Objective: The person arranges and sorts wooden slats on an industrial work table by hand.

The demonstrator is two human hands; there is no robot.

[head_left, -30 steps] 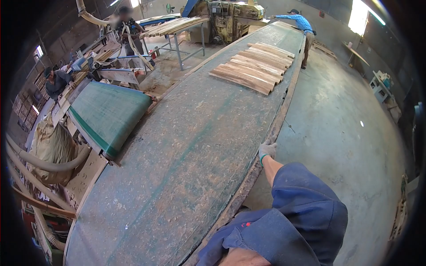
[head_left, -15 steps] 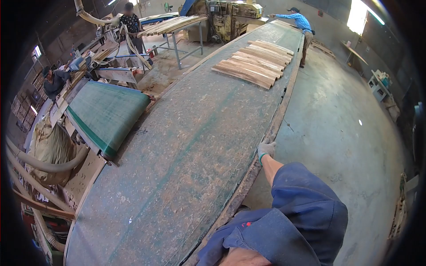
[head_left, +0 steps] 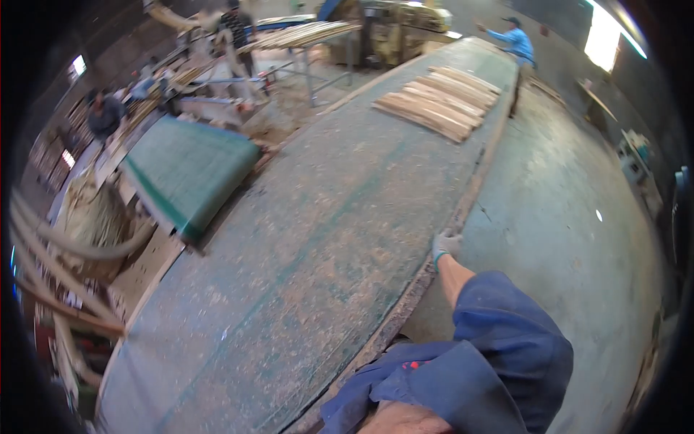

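Belt [head_left: 311, 239] long, green, sawdust-caked; gloved right hand [head_left: 446, 244] on edge.

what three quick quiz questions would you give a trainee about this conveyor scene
1. True or false: the person's gloved right hand rests on the near edge of the long belt.
2. What lies on the belt at its far end? A) wooden slats B) metal pipes C) cardboard boxes
3. What colour is the shirt of the co-worker standing at the far end of the belt?

Key: 1 true; 2 A, the wooden slats; 3 blue.
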